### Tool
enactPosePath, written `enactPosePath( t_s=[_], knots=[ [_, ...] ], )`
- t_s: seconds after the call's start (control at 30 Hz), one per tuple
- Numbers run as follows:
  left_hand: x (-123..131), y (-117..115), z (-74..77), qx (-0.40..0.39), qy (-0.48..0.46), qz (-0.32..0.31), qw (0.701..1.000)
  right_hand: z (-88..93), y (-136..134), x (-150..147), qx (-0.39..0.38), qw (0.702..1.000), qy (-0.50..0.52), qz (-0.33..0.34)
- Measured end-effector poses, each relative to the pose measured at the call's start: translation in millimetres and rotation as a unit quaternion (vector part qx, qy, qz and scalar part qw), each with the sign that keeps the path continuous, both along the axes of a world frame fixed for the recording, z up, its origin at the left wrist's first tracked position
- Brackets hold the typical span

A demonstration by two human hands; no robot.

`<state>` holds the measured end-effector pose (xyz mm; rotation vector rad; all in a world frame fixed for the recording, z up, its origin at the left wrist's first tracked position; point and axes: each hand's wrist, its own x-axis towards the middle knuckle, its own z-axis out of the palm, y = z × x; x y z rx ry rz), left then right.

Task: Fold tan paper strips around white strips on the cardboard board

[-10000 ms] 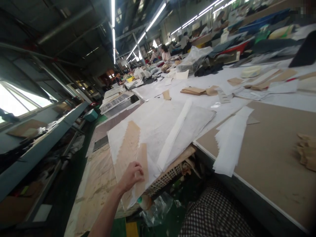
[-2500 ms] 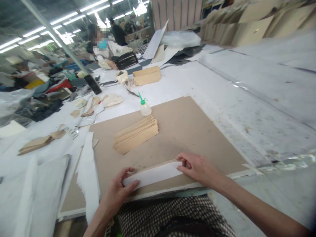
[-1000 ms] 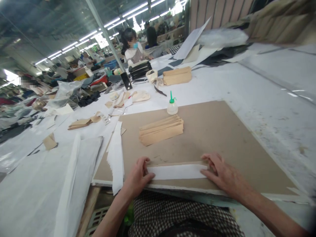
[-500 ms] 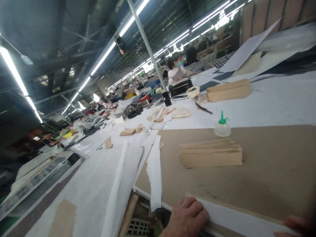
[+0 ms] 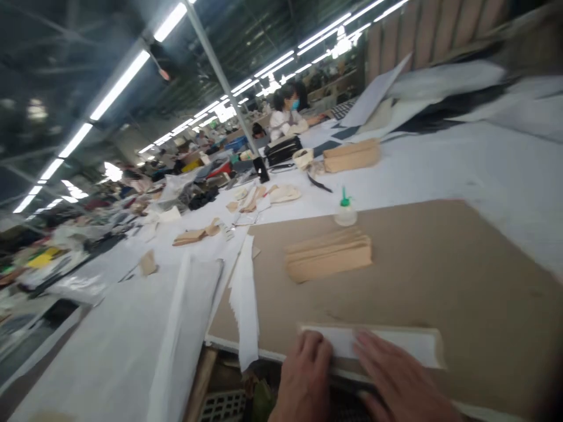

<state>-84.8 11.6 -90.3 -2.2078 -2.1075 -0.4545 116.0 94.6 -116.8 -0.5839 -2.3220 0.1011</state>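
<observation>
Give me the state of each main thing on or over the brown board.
White strip, lying flat, partly covered.
Left hand, fingers at its left end.
Right hand, fingers extended across its middle.
Tan strips, stacked and fanned.
Green-topped bottle, upright.
White sheets, overlapping, overhanging the board's front edge.

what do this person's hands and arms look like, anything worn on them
The left hand and right hand wear no gloves, and no ring can be made out through the blur. No sleeve shows; the forearms are mostly out of frame.
</observation>
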Motion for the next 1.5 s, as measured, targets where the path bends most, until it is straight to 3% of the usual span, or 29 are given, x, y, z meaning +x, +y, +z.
enactPosePath(
  t_s=[0.1,0.2,0.33,0.5,0.67,0.9,1.03,1.2,1.3,1.37,1.5],
  knots=[
    [8,-8,-9.9,0.068,0.068,-0.036,0.995,8.4,-27,-19,-0.02,0.995,-0.093,-0.009],
    [6,-12,-35.8,0.111,0.12,-0.07,0.984,4.3,-31,-26,-0.072,0.987,-0.142,-0.032],
    [9,-14,-68.7,0.149,0.104,-0.017,0.983,-6.6,-29,-19,-0.077,0.98,-0.18,-0.037],
    [17,-14,-81.1,0.175,0.072,0.022,0.982,-8.2,-26,-8,-0.08,0.977,-0.188,-0.055],
    [18,-13,-75.7,0.165,0.074,0.035,0.983,1.3,-9,21,-0.09,0.965,-0.228,-0.09],
    [16,-14,-61.0,0.149,0.096,0.038,0.983,4.5,17,86,-0.064,0.957,-0.231,-0.161],
    [16,-7,-46.3,0.152,0.091,0.039,0.983,13.2,23,114,-0.089,0.961,-0.222,-0.141],
    [52,22,-21.5,0.175,0.066,-0.026,0.982,29.1,38,117,-0.162,0.958,-0.208,-0.11],
    [71,37,-10.2,0.147,0.039,-0.046,0.987,29.2,46,114,-0.158,0.962,-0.192,-0.113],
    [70,39,-5.3,0.13,0.046,-0.03,0.99,24.7,49,115,-0.147,0.967,-0.179,-0.109],
    [42,26,-1.6,0.116,0.073,0.01,0.991,13.2,47,117,-0.138,0.973,-0.147,-0.109]
  ],
)
